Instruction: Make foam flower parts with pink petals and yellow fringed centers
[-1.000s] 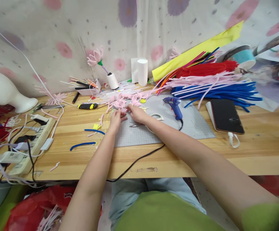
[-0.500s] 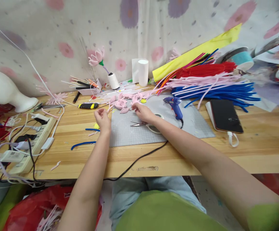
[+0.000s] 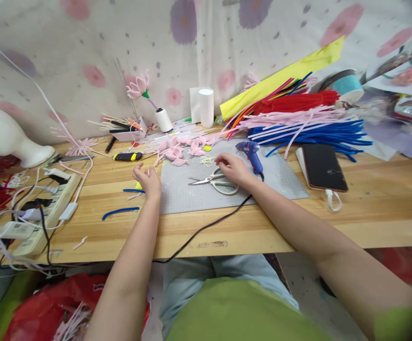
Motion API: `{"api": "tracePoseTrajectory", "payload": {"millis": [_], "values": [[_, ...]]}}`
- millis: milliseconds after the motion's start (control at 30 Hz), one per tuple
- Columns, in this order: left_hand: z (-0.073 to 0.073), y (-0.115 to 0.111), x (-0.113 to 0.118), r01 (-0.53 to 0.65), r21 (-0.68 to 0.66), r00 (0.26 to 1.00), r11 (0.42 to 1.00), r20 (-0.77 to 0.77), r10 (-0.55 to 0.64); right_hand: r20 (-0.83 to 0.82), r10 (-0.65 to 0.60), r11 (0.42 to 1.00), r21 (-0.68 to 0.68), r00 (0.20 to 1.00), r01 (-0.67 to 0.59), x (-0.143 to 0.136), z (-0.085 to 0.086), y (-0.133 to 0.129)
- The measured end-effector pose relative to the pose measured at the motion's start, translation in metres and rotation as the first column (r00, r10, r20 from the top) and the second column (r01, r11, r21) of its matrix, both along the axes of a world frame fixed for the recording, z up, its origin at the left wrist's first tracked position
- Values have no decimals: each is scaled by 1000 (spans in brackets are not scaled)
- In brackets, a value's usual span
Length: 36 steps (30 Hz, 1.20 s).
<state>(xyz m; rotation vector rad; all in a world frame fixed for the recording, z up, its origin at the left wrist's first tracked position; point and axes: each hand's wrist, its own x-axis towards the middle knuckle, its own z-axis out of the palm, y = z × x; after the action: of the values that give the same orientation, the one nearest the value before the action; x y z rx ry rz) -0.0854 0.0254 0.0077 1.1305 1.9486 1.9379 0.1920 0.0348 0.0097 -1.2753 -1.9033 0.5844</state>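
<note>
My left hand (image 3: 147, 181) hovers at the mat's left edge, fingers loosely bent and apart, with nothing seen in it. Below and beside it are a yellow scrap (image 3: 138, 185) and short blue pipe cleaner pieces (image 3: 121, 211). My right hand (image 3: 233, 169) is just above the handles of the scissors (image 3: 224, 186), fingers curved and apart, with no object visible in them. The scissors lie partly open on the grey cutting mat (image 3: 188, 201). Pink fuzzy petals (image 3: 173, 152) lie in a cluster at the mat's back left, near small pale yellow bits (image 3: 205, 161).
A blue glue gun (image 3: 251, 154) lies right of my right hand, its black cord crossing the table front. Behind it are blue pipe cleaners (image 3: 309, 135). A phone (image 3: 324, 166) is at right, a utility knife (image 3: 127, 156) at left, and a power strip (image 3: 58, 208) farther left.
My right hand has moved right, away from the petals, to above the scissors' handles, uncovering pale yellow bits. My left hand's fingers have spread. The view has shifted slightly.
</note>
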Motion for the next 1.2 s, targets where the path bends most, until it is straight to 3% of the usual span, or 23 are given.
{"api": "tracePoseTrajectory", "payload": {"millis": [100, 200, 333, 433, 533, 867, 1033, 1200], "values": [[7, -6, 8, 43, 17, 999, 999, 0, -43, -63, 11, 1000, -27, 998, -13, 2, -3, -1], [12, -13, 36, 232, -32, 972, 972, 38, -231, -187, 60, 988, -126, 981, -85, -1, -3, 0], [15, -22, 90, 582, -177, 813, 794, 126, -568, -364, 119, 959, -199, 924, -202, -3, -2, -1], [14, -26, 122, 694, -235, 719, 680, 261, -644, -460, 165, 936, -205, 872, -286, -3, -2, -4], [12, -27, 137, 749, -221, 655, 625, 385, -650, -539, 206, 901, -221, 817, -373, -3, -2, -6], [15, -27, 138, 781, -180, 610, 598, 427, -668, -701, 120, 814, -336, 703, -473, -1, -3, -6], [9, -23, 139, 755, -200, 650, 625, 358, -671, -740, 94, 799, -342, 665, -494, -2, -2, -5], [11, -22, 142, 723, -188, 662, 665, 461, -590, -738, 84, 784, -366, 670, -501, 0, -3, -2]]}}
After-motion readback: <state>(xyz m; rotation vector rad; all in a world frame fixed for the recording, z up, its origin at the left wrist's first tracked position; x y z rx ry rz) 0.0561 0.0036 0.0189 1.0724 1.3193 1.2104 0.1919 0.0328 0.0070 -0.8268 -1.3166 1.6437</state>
